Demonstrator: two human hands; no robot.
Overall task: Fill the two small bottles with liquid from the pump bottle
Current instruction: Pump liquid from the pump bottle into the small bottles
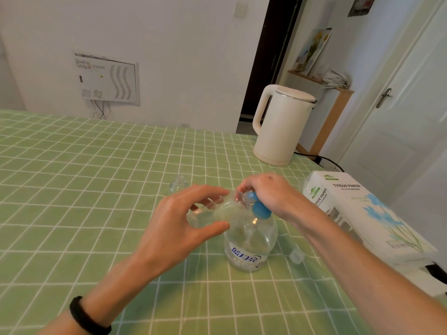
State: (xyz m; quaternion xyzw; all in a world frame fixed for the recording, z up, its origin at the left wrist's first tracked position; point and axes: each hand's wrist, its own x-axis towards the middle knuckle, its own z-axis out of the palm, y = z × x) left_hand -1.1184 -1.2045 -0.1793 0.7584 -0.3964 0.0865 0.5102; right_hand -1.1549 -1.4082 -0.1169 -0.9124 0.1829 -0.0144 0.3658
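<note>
A clear pump bottle with a blue pump head stands on the green checked tablecloth near the middle. My right hand rests on top of the pump head, fingers curled over it. My left hand holds a small clear bottle tilted on its side, its mouth against the blue spout. A second small clear bottle stands on the cloth behind my left hand. A small clear cap lies right of the pump bottle.
A white electric kettle stands at the back right of the table, its cord running off the edge. A white tissue paper box lies along the right edge. A wall and a door are behind.
</note>
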